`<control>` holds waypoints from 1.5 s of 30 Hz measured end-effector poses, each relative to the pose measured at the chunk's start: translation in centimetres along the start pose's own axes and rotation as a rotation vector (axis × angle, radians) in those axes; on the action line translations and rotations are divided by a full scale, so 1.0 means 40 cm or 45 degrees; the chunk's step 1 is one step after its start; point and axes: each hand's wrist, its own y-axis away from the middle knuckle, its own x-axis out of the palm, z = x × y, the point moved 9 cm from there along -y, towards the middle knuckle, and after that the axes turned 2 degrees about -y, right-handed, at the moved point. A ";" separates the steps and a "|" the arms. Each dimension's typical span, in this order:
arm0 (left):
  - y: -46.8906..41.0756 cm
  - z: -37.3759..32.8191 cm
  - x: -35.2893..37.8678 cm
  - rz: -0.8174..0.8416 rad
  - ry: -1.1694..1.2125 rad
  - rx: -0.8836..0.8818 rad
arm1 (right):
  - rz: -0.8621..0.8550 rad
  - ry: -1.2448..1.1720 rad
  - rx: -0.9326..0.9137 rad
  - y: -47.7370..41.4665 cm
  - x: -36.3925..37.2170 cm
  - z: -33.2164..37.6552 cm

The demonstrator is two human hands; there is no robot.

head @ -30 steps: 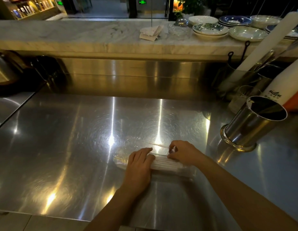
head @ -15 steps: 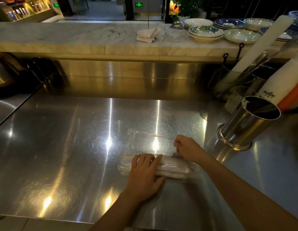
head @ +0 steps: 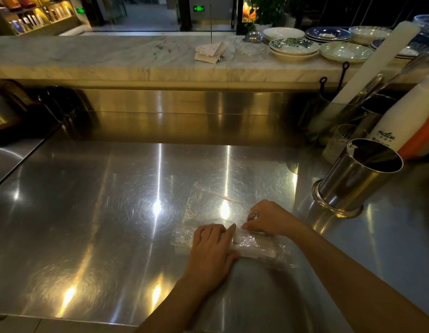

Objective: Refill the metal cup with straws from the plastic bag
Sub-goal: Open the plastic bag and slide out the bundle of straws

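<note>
Steel counter [head: 93, 212] glare blurs the clear plastic bag [head: 203, 207], its edges hard to trace. Left hand [head: 212, 246] lies flat, fingers spread, covering part of the straws [head: 254, 246]; right hand [head: 268, 218] pinches the bag's film. Metal cup [head: 352, 181] stands well apart at right, its inside dark.

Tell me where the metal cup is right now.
In the head view, the metal cup stands at the right of the steel counter, just in front of a white bottle, beyond and right of the right hand.
</note>
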 end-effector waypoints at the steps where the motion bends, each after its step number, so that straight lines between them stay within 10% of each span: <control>1: 0.000 0.001 -0.001 0.001 -0.012 0.001 | -0.026 -0.039 0.000 0.002 -0.008 0.003; 45: -0.021 -0.034 -0.039 -0.132 0.180 0.052 | -0.496 -0.232 -0.132 0.026 -0.259 0.047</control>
